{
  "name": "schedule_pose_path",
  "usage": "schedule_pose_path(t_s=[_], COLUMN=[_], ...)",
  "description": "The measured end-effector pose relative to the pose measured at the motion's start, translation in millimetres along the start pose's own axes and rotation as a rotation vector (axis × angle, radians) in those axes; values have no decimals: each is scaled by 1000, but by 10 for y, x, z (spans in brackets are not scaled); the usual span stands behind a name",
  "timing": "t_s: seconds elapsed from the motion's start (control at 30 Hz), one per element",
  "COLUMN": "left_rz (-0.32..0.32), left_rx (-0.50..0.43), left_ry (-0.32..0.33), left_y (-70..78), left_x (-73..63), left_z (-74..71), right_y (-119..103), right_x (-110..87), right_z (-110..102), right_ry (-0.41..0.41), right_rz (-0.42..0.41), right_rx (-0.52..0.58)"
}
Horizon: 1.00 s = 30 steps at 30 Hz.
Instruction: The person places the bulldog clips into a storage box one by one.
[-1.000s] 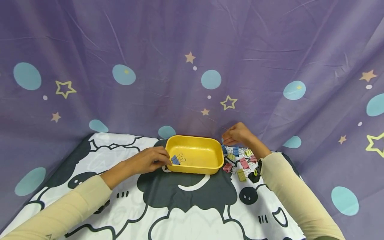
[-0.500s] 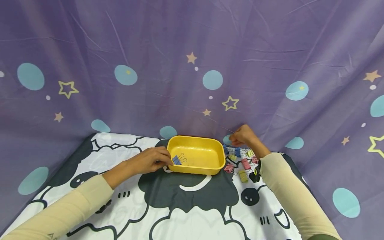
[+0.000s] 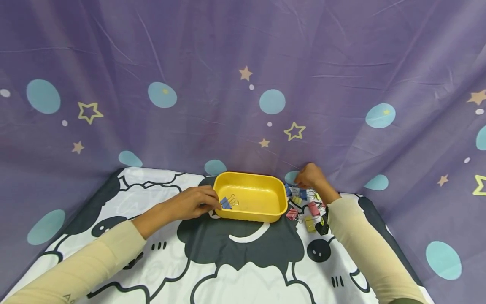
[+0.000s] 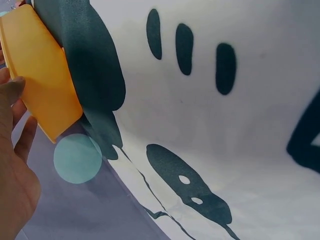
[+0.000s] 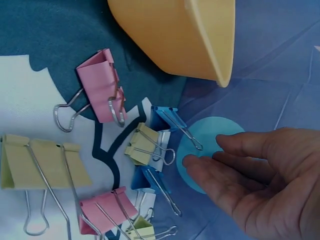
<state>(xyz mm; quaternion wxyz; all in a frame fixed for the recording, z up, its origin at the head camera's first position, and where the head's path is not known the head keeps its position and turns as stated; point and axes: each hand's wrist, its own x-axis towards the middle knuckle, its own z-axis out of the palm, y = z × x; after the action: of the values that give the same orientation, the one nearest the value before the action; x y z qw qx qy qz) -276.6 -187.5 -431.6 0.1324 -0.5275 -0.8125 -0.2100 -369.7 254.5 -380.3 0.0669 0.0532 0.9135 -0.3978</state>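
My left hand (image 3: 199, 202) grips the left end of a yellow plastic bin (image 3: 247, 215). In the left wrist view, the thumb (image 4: 15, 89) lies against the bin's wall. A blue binder clip (image 3: 225, 203) lies inside the bin, near that hand. My right hand (image 5: 270, 175) hovers by the loose clips right of the bin, its thumb and fingertips apart and holding nothing. Nearest its fingertips are two blue binder clips (image 5: 167, 117) and a small yellow binder clip (image 5: 140, 145).
Pink binder clips (image 5: 100, 85), a larger yellow binder clip (image 5: 45, 162) and a black clip (image 3: 322, 227) lie among the others on the cartoon-print cloth (image 3: 250, 287). A purple curtain (image 3: 212, 126) rises directly behind the bin.
My right hand has shifted right and slightly nearer, over the clips. The left hand stays on the bin's end. The head view has drifted slightly.
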Motion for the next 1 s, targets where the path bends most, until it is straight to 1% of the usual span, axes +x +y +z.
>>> schedule_pose_path(t_s=[0.1,0.2,0.4,0.57,0.67,0.73,0.87,1.0], left_rz=[-5,-22,-42,-56,-61,-64,-65,-70], left_rx=[-4,-8,-9,-15,-16,-14,-14,-16], left_ry=[-1,-19,-40,-47,-50,-51,-52,-54], left_y=[6,24,37,48,57,61,62,57], left_x=[-1,10,29,37,44,47,46,36], left_z=[-7,-25,-45,-64,-69,-69,-64,-61], right_y=[-13,-6,21,39,55,59,54,35], right_x=[-34,-36,23,44,46,43,18,-19], right_z=[46,79,133,170,194,214,224,175], right_ry=[1,1,-12,-10,3,7,0,-17], right_rz=[-8,-8,26,18,22,37,51,38], right_rx=[23,34,-14,-22,17,65,152,205])
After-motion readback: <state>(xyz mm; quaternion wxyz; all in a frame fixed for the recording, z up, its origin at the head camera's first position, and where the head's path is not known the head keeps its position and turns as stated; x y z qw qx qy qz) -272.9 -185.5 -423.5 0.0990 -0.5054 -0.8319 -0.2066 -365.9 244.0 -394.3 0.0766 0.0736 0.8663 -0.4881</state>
